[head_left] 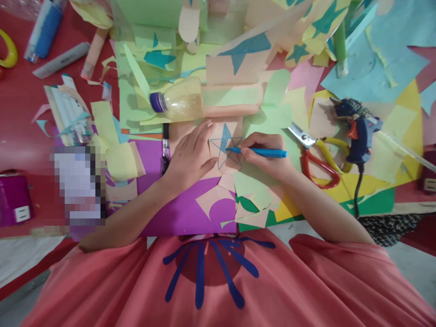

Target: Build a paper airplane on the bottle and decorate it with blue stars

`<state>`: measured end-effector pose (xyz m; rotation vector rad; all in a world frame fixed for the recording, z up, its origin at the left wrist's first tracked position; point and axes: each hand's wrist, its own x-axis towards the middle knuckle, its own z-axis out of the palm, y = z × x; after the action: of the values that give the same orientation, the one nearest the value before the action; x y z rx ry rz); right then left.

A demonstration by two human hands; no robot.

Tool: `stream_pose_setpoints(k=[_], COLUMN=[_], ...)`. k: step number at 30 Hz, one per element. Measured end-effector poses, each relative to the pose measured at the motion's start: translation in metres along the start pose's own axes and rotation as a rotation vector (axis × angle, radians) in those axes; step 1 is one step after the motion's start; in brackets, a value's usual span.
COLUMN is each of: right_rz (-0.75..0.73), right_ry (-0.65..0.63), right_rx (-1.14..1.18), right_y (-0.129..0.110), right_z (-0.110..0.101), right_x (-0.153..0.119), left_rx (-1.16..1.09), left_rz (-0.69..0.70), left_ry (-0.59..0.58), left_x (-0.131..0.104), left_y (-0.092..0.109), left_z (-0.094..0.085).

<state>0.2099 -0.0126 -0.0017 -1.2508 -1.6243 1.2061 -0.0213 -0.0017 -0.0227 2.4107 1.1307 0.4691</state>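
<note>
Between my hands lies a pale pink paper (223,166) bearing a blue outlined star, its top point filled in blue. My right hand (265,156) is closed around a blue marker (269,152), whose tip touches the inside of the star. Flat on the paper to the left of the star rests my left hand (194,154), fingers spread and holding nothing. A black pen (165,147) lies upright in view just left of that hand. Above both hands, a clear plastic bottle (184,99) with a purple cap lies on its side, paper around its body.
Red-and-yellow-handled scissors (308,141) and a blue glue gun (361,138) with a cord lie right of my right hand. Purple paper (184,209) and cut scraps spread near my body. Markers, including a thick blue one (47,29), lie at the upper left. A blurred-out object sits at left.
</note>
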Motion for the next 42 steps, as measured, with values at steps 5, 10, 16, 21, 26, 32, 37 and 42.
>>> stream_pose_setpoints(k=[5, 10, 16, 21, 26, 32, 37, 42], right_rz=[0.002, 0.034, 0.076, 0.089, 0.081, 0.098, 0.084, 0.089], right_ry=[0.047, 0.066, 0.111, 0.102, 0.129, 0.124, 0.123, 0.126], right_rx=[0.008, 0.022, 0.046, 0.011, -0.024, 0.014, 0.030, 0.030], right_y=[0.001, 0.001, -0.001, 0.001, 0.001, -0.001, 0.001, 0.001], right_z=[0.000, 0.001, 0.003, 0.003, 0.003, 0.003, 0.003, 0.003], right_x=[0.001, 0.003, 0.003, 0.001, 0.001, 0.000, -0.001, -0.001], left_rx=[-0.001, 0.001, -0.011, -0.016, 0.000, 0.122, 0.079, 0.046], left_rz=[-0.002, -0.027, -0.044, -0.048, -0.067, -0.061, -0.065, -0.070], left_ry=[0.006, -0.012, -0.017, -0.012, -0.049, -0.060, -0.039, -0.025], left_x=[0.000, 0.000, 0.001, 0.002, 0.003, 0.003, 0.002, 0.003], left_y=[0.001, 0.002, 0.003, 0.004, 0.009, 0.017, 0.015, 0.014], left_z=[-0.001, -0.001, -0.002, -0.004, -0.005, -0.004, -0.002, -0.004])
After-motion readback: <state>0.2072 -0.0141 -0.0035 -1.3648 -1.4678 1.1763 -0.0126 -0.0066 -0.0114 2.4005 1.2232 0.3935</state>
